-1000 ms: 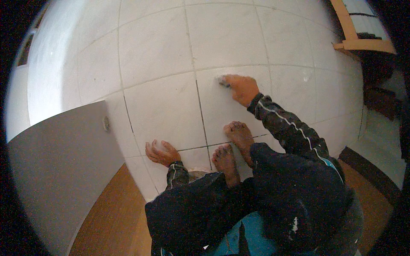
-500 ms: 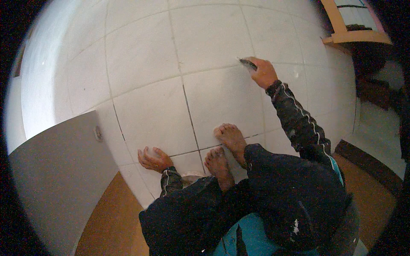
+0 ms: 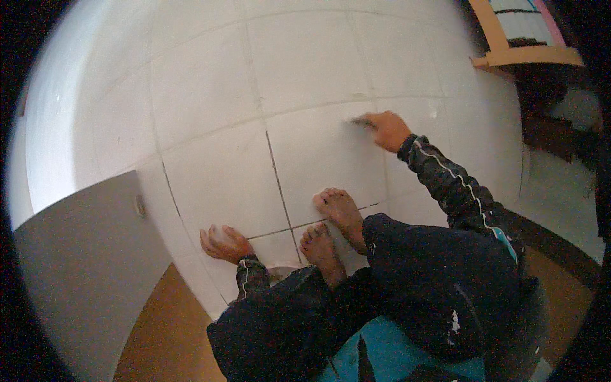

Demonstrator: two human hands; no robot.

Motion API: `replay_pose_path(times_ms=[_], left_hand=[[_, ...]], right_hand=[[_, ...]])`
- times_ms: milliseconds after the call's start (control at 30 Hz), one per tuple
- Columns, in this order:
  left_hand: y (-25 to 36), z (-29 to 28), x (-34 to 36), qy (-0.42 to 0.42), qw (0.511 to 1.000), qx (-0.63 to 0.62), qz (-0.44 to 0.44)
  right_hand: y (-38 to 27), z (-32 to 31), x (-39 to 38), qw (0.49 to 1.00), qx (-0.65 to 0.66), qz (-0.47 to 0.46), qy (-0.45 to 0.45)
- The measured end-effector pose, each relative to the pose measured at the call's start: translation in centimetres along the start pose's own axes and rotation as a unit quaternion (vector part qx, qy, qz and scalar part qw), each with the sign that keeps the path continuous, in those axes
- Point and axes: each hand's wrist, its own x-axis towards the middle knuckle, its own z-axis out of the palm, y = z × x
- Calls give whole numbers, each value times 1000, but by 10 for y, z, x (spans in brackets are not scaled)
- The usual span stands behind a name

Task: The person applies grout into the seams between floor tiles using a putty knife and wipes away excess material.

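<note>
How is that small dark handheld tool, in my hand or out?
In: your bare right hand grips the small dark handheld tool, its end jutting left. Blur hides whether it touches the white floor tile.

At eight o'clock stood a grey panel (image 3: 73, 274) — a small pale fitting (image 3: 139, 205) near its edge. Brown flooring (image 3: 162, 325) lay at seven o'clock — and a light-brown wooden frame (image 3: 531, 57) stood at two.

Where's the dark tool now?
In the head view, right of centre: the dark tool is in the right hand, over the white tiles beyond the bare feet.
</note>
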Motion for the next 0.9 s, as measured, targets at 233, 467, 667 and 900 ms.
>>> replay_pose_path(times_ms=[233,467,667,900], left_hand=[[7,-11,9,-25,999,17,-31],[9,-12,9,-23,999,20,-35],[0,-5,1,-2,999,-36,-41],[13,-5,4,-29,999,5,-17]], right_hand=[[16,-32,37,967,-72,106,220],[-31,-29,46,963,-40,203,175],[-75,-8,68,981,-21,113,155],[-168,20,76,990,35,-20,133]])
